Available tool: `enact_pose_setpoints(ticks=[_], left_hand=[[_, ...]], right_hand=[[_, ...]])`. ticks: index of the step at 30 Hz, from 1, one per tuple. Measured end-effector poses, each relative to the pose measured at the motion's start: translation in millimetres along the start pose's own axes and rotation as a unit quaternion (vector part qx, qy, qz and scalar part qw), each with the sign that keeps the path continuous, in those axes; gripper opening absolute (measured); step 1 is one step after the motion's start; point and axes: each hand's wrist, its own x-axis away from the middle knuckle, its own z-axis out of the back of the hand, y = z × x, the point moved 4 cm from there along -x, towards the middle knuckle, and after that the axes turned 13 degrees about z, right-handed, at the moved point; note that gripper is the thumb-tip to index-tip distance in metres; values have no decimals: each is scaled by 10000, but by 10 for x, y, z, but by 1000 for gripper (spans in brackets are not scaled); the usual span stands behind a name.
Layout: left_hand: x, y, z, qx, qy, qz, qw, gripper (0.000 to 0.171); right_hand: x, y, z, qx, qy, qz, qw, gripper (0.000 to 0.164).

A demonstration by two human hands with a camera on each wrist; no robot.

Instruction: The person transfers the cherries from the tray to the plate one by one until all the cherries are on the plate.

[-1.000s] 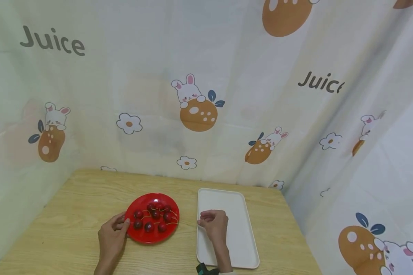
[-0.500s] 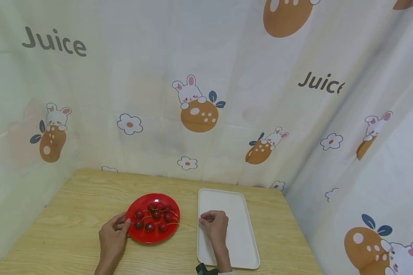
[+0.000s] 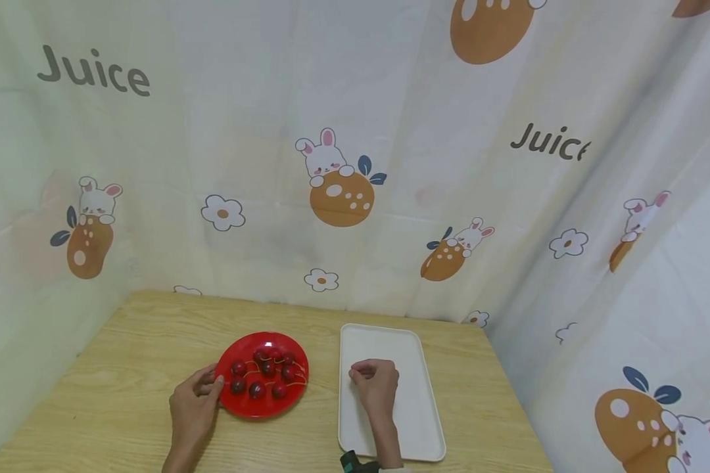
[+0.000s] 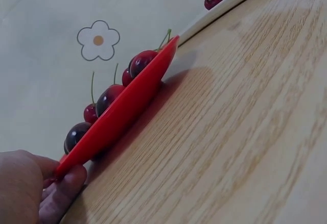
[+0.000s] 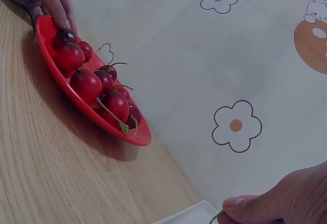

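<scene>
My left hand (image 3: 193,404) grips the left rim of a red plate (image 3: 260,410), with the thumb on top and fingers under the edge in the left wrist view. Several dark red cherries (image 5: 86,83) with green stems lie on the plate. Over the left part of a white tray (image 3: 384,341), my right hand (image 3: 377,387) pinches a cherry by its stem (image 5: 217,217). The left wrist view shows this cherry (image 4: 213,0) dangling below the fingertips, close over the tray; in the head view the hand hides it.
The plate and tray stand side by side on a light wooden table (image 3: 154,341), with a strip of tabletop between them. A printed curtain (image 3: 260,164) rises behind the table and along both sides.
My right hand has shifted slightly to the right, farther over the tray, with the cherry. My left hand and the plate have stayed in place.
</scene>
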Motion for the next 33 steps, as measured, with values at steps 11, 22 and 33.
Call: enact_pose_setpoints(ticks=[11, 22, 33], left_hand=[[25, 18, 5, 51, 50, -65, 10000, 35], [9, 7, 37, 47, 89, -94, 9999, 35], [-13, 9, 32, 145, 17, -78, 9999, 36]], right_hand=[[-34, -128, 75, 59, -87, 58, 9999, 12], [-91, -124, 72, -155, -22, 52, 9999, 12], [-43, -76, 11, -1130, 257, -319, 9928, 8]])
